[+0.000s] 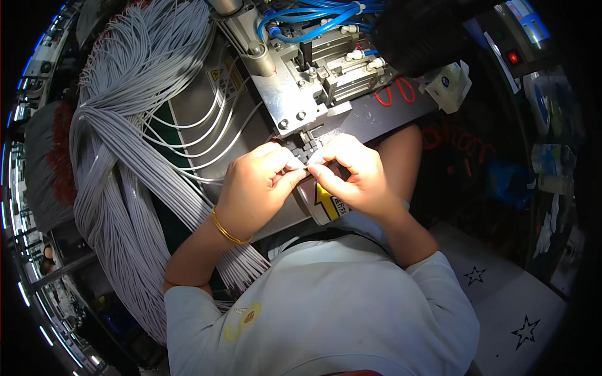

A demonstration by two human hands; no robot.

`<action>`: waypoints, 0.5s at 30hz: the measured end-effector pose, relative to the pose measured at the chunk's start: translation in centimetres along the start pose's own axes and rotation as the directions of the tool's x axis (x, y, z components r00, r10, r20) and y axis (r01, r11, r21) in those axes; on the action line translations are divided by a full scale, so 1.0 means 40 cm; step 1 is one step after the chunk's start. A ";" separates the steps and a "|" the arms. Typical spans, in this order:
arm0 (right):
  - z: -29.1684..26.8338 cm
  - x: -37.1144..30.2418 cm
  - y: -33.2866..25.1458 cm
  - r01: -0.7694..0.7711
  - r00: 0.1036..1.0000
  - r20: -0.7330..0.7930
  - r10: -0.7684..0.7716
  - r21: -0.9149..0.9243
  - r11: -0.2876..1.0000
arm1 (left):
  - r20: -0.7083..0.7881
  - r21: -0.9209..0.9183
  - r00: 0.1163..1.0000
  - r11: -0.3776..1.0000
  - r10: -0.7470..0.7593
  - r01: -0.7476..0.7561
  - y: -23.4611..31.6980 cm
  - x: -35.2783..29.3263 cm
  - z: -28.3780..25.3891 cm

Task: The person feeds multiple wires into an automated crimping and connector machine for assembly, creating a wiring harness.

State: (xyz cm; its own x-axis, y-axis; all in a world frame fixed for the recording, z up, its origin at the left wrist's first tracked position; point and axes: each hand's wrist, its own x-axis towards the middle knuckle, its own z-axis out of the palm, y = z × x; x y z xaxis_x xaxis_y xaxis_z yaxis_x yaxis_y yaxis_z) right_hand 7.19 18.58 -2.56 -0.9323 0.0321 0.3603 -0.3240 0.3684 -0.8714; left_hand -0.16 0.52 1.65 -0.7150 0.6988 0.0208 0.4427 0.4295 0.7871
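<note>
My left hand [258, 185] and my right hand [354, 172] meet at the front of a metal press fixture [291, 94]. Thumb and fingers of each are pinched, their tips almost touching. One pale grey cable [204, 180] runs from the left into my left hand, whose fingers hide its end. What my right fingertips pinch is too small to make out. Right beyond the fingertips is the small dark tooling [305, 149] of the fixture, brightly lit. A yellow bangle [226, 229] circles my left wrist.
A thick bundle of grey cables [125, 144] drapes down on the left, with several loose cables curving toward the fixture. Blue air hoses [313, 22] cross its top. A yellow-and-black label [326, 203] lies below my hands. An open white box [448, 86] stands at the right.
</note>
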 end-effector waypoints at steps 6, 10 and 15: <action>0.019 0.002 -0.022 -0.369 0.924 0.074 0.375 0.434 0.822 | 0.048 -0.313 0.973 0.922 -0.225 0.228 0.002 -0.003 0.007; 0.008 0.004 -0.034 -0.378 0.923 0.077 0.377 0.366 0.850 | 0.188 -0.490 0.939 0.801 -0.288 0.343 -0.011 0.001 0.006; -0.008 0.015 -0.014 0.089 0.996 0.041 -0.083 -0.171 0.981 | 0.173 -0.391 0.977 0.902 -0.125 0.185 -0.046 -0.007 0.023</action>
State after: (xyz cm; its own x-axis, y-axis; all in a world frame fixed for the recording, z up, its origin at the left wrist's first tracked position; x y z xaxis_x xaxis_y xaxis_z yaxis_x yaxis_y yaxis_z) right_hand 6.84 18.67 -1.76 -0.9079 -0.0372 0.4175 -0.3737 0.5233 -0.7659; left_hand -0.29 0.05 -0.38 -0.6605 0.7277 -0.1846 0.0557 0.2927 0.9546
